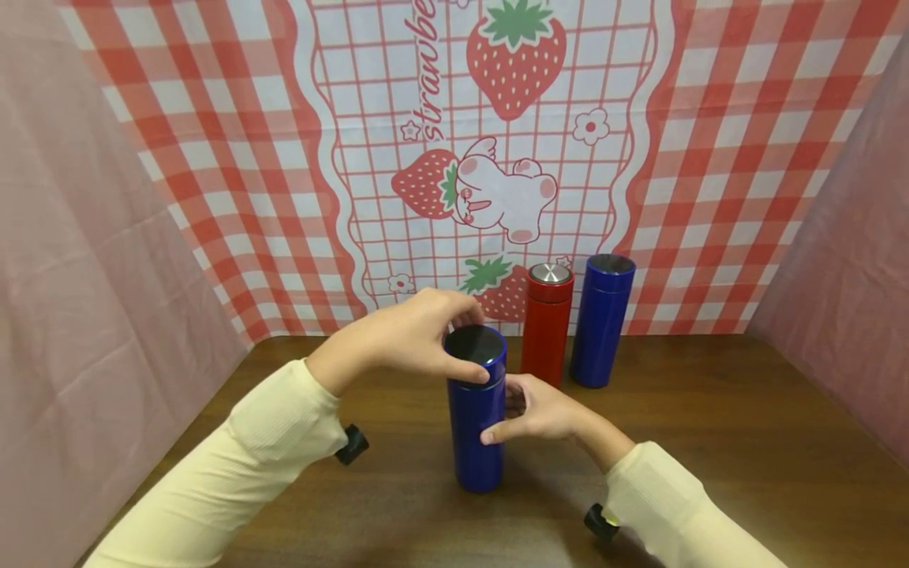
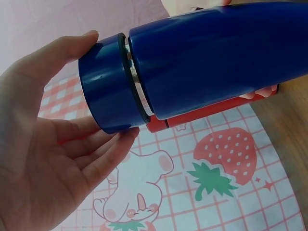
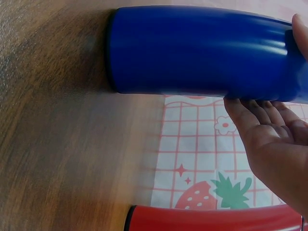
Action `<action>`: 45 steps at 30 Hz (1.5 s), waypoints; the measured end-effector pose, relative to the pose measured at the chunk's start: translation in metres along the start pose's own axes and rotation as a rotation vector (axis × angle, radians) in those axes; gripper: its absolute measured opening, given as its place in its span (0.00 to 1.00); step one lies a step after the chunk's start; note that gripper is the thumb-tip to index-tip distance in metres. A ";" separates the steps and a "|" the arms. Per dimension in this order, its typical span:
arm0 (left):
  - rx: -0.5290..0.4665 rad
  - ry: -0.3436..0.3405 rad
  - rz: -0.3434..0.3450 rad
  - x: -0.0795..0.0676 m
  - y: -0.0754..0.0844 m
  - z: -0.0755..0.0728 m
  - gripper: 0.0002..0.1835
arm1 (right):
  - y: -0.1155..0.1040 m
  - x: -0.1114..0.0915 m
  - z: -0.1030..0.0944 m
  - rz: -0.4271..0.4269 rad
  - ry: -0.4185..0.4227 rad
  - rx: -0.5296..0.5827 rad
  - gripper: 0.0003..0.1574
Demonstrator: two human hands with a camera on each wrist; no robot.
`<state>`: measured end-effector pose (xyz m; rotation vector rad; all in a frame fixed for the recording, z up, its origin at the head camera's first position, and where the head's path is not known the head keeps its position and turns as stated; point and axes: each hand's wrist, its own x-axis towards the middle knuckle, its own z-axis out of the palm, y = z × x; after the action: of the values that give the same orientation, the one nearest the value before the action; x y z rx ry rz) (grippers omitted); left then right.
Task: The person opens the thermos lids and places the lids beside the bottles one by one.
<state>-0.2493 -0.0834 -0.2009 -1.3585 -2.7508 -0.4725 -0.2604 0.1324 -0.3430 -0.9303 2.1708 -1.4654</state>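
A glossy blue thermos (image 1: 476, 450) stands upright on the wooden table in front of the body. My left hand (image 1: 419, 335) grips its dark-topped lid (image 2: 106, 84) from the left, thumb on the near side and fingers round the far side. A narrow gap with a pale neck shows between lid and body in the left wrist view. Lower down, my right hand (image 1: 547, 412) holds the thermos body from the right, the thumb in front and fingertips behind. The base of the thermos meets the table in the right wrist view.
Behind and to the right stand a red thermos (image 1: 545, 335) with a silver lid top and a second blue thermos (image 1: 602, 335). A red-and-white strawberry cloth (image 1: 461, 134) hangs at the table's back edge. Pink cloth (image 1: 92, 237) flanks both sides.
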 end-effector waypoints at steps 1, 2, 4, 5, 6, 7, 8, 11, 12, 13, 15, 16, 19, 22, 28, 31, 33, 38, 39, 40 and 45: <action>0.001 0.004 -0.005 0.000 0.000 0.000 0.28 | 0.000 0.000 0.000 0.000 0.001 0.002 0.41; 0.000 0.007 -0.009 0.001 0.000 0.001 0.28 | 0.000 0.000 0.000 -0.003 0.000 0.001 0.41; 0.000 0.011 -0.019 0.001 0.000 0.001 0.29 | 0.000 0.000 0.000 -0.006 -0.003 -0.002 0.41; -0.001 0.012 -0.026 0.001 0.001 0.001 0.29 | 0.000 0.000 -0.001 -0.003 -0.003 -0.001 0.41; -0.003 0.013 -0.033 0.001 0.001 0.001 0.29 | 0.000 0.000 -0.001 0.001 -0.002 -0.002 0.42; -0.001 0.015 -0.043 0.001 0.001 0.001 0.29 | -0.001 0.000 -0.001 0.006 -0.001 -0.003 0.42; -0.001 0.015 -0.052 0.001 0.001 0.001 0.29 | -0.001 0.000 -0.001 0.010 0.001 -0.005 0.42; 0.005 0.024 -0.072 0.002 0.002 0.000 0.28 | -0.003 0.001 -0.001 0.015 0.004 -0.008 0.42; 0.006 0.027 -0.077 0.002 0.001 0.000 0.29 | -0.004 0.001 -0.002 0.014 0.004 -0.011 0.42; 0.008 0.029 -0.082 0.002 0.002 0.000 0.28 | -0.005 0.001 -0.002 0.013 0.005 -0.012 0.42; 0.008 0.032 -0.090 0.003 0.002 0.000 0.29 | -0.006 0.001 -0.003 0.010 0.005 -0.016 0.42; 0.007 0.033 -0.097 0.003 0.002 -0.001 0.29 | -0.007 0.001 -0.003 0.011 0.005 -0.018 0.43; 0.005 0.037 -0.118 0.003 0.003 -0.001 0.29 | -0.007 0.001 -0.003 0.015 0.009 -0.027 0.43; 0.007 0.046 -0.137 0.003 0.004 0.000 0.30 | -0.007 0.001 -0.004 0.015 0.010 -0.033 0.43; -0.021 0.064 -0.142 0.001 0.001 0.003 0.32 | -0.006 0.001 -0.005 -0.002 0.013 -0.049 0.43; -0.109 0.047 -0.153 -0.002 -0.005 0.009 0.36 | -0.004 0.001 -0.005 -0.009 0.008 -0.041 0.42; -0.197 0.035 -0.171 -0.006 -0.012 0.016 0.38 | -0.003 0.002 -0.004 -0.013 0.003 -0.031 0.42; -0.410 0.084 -0.167 -0.015 -0.027 0.038 0.38 | 0.000 0.000 0.000 -0.020 -0.002 -0.024 0.42; -0.449 0.103 -0.158 -0.017 -0.029 0.043 0.38 | 0.001 0.000 0.000 -0.020 -0.002 -0.022 0.42; -0.494 0.119 -0.147 -0.019 -0.031 0.048 0.38 | 0.002 0.000 0.001 -0.022 -0.002 -0.023 0.42; -0.655 0.197 -0.097 -0.023 -0.037 0.065 0.38 | 0.002 0.000 0.000 -0.028 0.003 -0.026 0.42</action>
<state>-0.2576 -0.1030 -0.2763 -1.1664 -2.5994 -1.5225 -0.2607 0.1325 -0.3446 -0.9711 2.1929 -1.4556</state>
